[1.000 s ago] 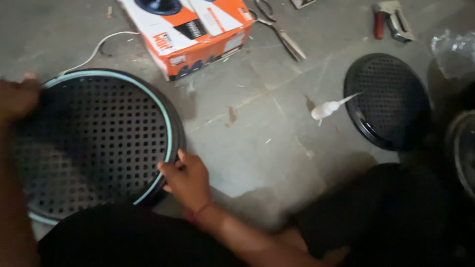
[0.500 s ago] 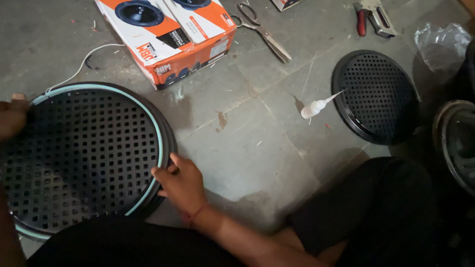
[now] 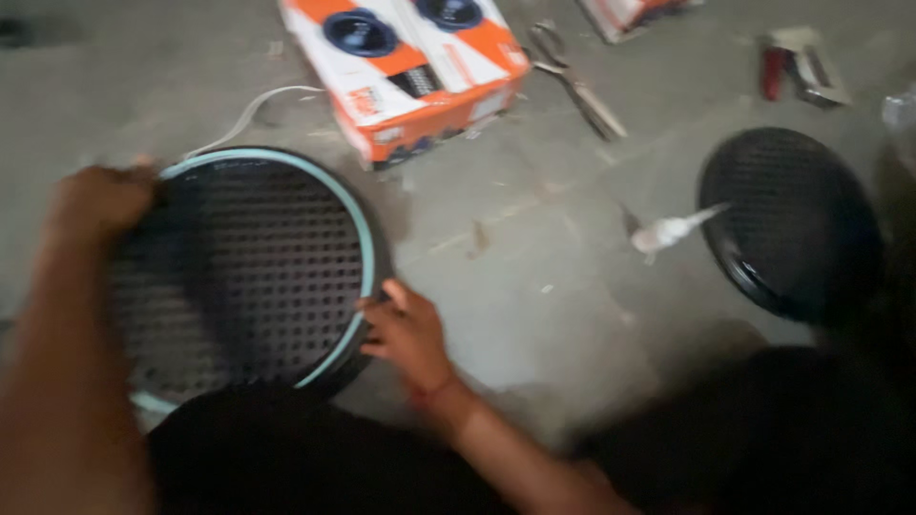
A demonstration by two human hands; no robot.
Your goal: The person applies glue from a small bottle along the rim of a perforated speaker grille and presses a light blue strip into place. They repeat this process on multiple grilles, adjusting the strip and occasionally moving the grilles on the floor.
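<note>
A large round black perforated grille [image 3: 258, 272] with a pale teal rim lies on the concrete floor in front of me. My left hand [image 3: 100, 200] grips its upper left edge. My right hand [image 3: 405, 329] holds its right edge, fingers curled on the rim. The picture is blurred by motion. My dark-clothed legs hide the grille's lower edge.
An orange and white speaker box [image 3: 405, 67] lies beyond the grille, with a white cable [image 3: 253, 110] beside it. Scissors [image 3: 577, 81] and red-handled pliers [image 3: 797, 67] lie further back. A second black grille [image 3: 787, 224] and a small white glue tube [image 3: 673, 229] are at the right.
The view has swung, so everything sits more to the right and lower in the picture. Both hands keep their hold on the grille's rim.
</note>
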